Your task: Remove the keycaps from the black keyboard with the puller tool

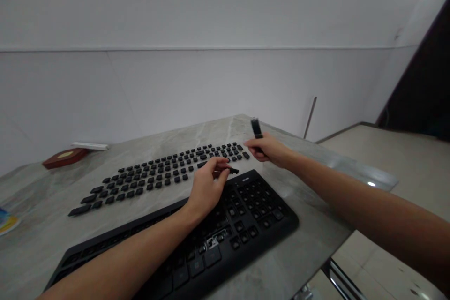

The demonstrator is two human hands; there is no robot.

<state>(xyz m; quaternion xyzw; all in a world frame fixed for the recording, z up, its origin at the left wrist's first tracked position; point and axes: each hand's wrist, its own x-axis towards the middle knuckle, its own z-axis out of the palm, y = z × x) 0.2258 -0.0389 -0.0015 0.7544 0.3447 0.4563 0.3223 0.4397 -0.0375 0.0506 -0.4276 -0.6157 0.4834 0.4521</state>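
A black keyboard lies on the grey marble table, with many of its keycaps off. Behind it, several loose black keycaps are laid out in rows on the table. My left hand hovers over the keyboard's upper middle, its fingers pinched on a small black keycap. My right hand is behind the keyboard's right end, closed around a black key puller tool that sticks up from the fist.
A reddish-brown flat box and a white strip lie at the table's far left by the white wall. A colourful object shows at the left edge. The table edge runs along the right, with tiled floor below.
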